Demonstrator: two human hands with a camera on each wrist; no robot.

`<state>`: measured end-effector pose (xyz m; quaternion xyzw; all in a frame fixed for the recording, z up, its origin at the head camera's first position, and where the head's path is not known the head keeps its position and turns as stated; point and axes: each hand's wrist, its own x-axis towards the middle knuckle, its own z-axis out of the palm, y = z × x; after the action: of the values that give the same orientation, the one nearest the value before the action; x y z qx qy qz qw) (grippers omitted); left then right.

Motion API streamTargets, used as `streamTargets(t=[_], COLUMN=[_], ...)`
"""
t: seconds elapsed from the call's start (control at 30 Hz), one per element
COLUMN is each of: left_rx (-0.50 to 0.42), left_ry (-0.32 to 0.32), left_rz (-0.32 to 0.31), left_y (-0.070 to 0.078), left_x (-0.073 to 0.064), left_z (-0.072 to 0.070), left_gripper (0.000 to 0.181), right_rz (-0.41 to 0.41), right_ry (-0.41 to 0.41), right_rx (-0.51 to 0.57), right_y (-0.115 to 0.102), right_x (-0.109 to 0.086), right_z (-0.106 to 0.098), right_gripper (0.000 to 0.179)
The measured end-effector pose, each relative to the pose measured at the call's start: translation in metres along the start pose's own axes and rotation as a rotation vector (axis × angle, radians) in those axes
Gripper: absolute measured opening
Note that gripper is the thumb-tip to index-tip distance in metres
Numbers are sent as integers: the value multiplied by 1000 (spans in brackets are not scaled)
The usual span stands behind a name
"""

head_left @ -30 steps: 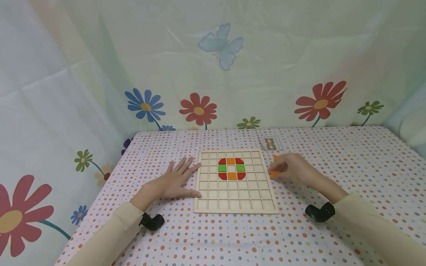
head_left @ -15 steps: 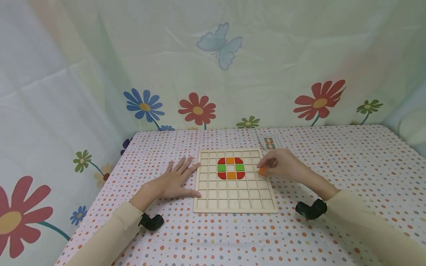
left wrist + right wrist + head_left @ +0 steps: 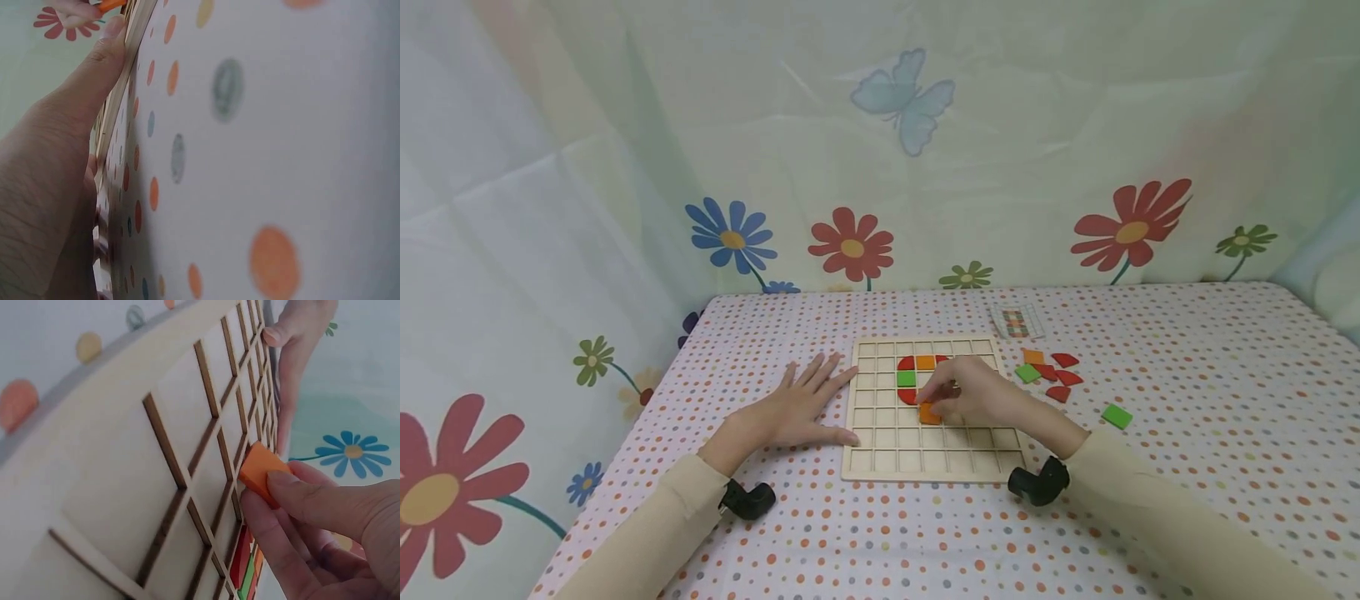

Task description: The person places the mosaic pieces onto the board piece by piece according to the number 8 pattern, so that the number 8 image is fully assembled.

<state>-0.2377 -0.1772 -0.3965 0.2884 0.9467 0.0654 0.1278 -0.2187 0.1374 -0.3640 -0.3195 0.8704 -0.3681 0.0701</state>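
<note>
My right hand (image 3: 973,392) pinches an orange square tile (image 3: 262,472) between thumb and fingers, over the wooden grid board (image 3: 880,460). The tile sits tilted at the cells just below a ring of coloured pieces. In that ring a green tile (image 3: 906,378), an orange tile (image 3: 926,362) and a red quarter-round piece (image 3: 906,396) show; my right hand covers the rest in the head view. My left hand (image 3: 793,412) lies with spread, straight fingers on the cloth, its fingertips and thumb touching the board's left edge.
Right of the board lie loose pieces: an orange square (image 3: 1033,356), a green square (image 3: 1027,373), several red quarter-rounds (image 3: 1064,360) and another green square (image 3: 1117,416) farther out. A small pattern card (image 3: 1017,320) lies behind the board. Dotted cloth (image 3: 850,542) covers the table.
My right hand has picked up the orange tile from the loose pieces and carried it left over the board. Those pieces are now uncovered. My left hand stays in place.
</note>
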Motion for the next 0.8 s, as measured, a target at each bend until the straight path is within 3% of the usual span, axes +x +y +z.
streamTargets(t=[0.47,0.73,0.8], left_rx=[-3,-11,-17], left_ry=[-6,-2,-1], left_rz=[0,8,12], left_y=[0,0,0], left_x=[0,0,0], left_z=[0,-1,-1], left_gripper=[107,107,107], right_rz=[-12,-101,-88], right_ry=[-57,-38,-30], right_rx=[-62,-257,-274], right_y=[-3,-15,-15], right_x=[5,8,8], right_z=[0,8,10], right_gripper=[16,16,17])
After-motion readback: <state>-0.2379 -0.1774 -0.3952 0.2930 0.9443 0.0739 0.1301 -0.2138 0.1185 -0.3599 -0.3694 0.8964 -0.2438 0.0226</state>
